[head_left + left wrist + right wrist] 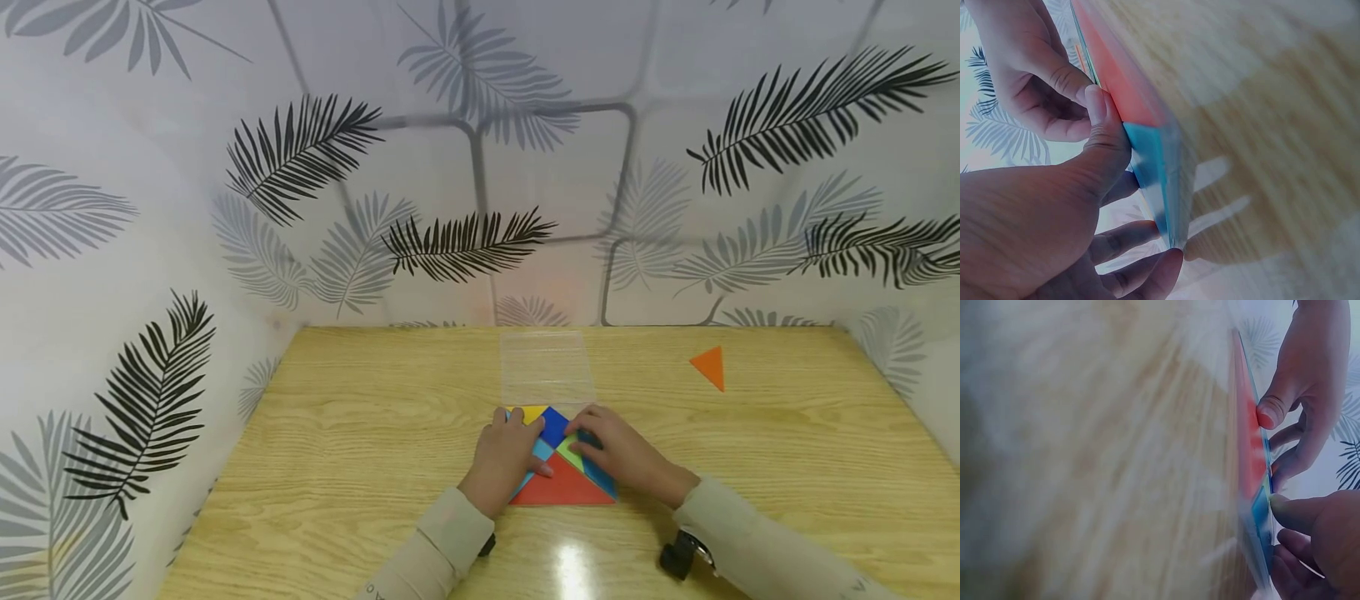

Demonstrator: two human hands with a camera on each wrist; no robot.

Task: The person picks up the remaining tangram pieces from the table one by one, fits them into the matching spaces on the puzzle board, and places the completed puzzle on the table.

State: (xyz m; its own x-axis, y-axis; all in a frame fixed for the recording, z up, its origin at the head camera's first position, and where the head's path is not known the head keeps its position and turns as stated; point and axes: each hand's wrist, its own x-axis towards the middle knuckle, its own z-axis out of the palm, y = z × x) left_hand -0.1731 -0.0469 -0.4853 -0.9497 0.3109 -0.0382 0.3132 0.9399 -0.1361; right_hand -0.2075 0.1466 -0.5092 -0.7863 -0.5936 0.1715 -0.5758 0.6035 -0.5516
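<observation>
Flat coloured tangram pieces lie fitted together on the table in front of me. A red triangle (562,487) is nearest, with a blue square (553,427), a yellow piece (529,412), a green piece (568,452), light blue pieces (542,450) and a darker blue piece (600,478) around it. My left hand (504,460) rests over the left side, its thumb touching the top and fingertips along the edge. My right hand (628,454) touches the upper right pieces with thumb and fingertips. Both hands hide parts of the pieces.
An orange triangle (711,367) lies alone at the back right of the wooden table (360,417). Behind the pieces is a clear plastic sheet or lid (547,367). A leaf-patterned curtain (540,183) borders the table's back and sides.
</observation>
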